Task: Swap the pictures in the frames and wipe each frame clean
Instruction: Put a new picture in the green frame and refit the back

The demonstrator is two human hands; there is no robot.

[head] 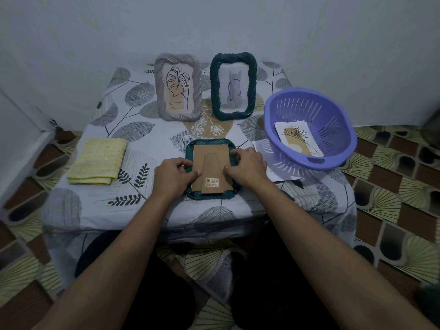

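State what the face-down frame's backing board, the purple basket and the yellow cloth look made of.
Backing board: likely brown cardboard or fibreboard, matte, with a barcode sticker. Purple basket: moulded plastic, smooth, slotted walls. Yellow cloth: soft woven or knitted fabric, ribbed stripes, folded.

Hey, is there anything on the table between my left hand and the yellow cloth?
Nothing visible does. The left hand is at the left edge of the face-down green frame, and the yellow cloth lies folded further left. Only bare patterned tablecloth shows between them.
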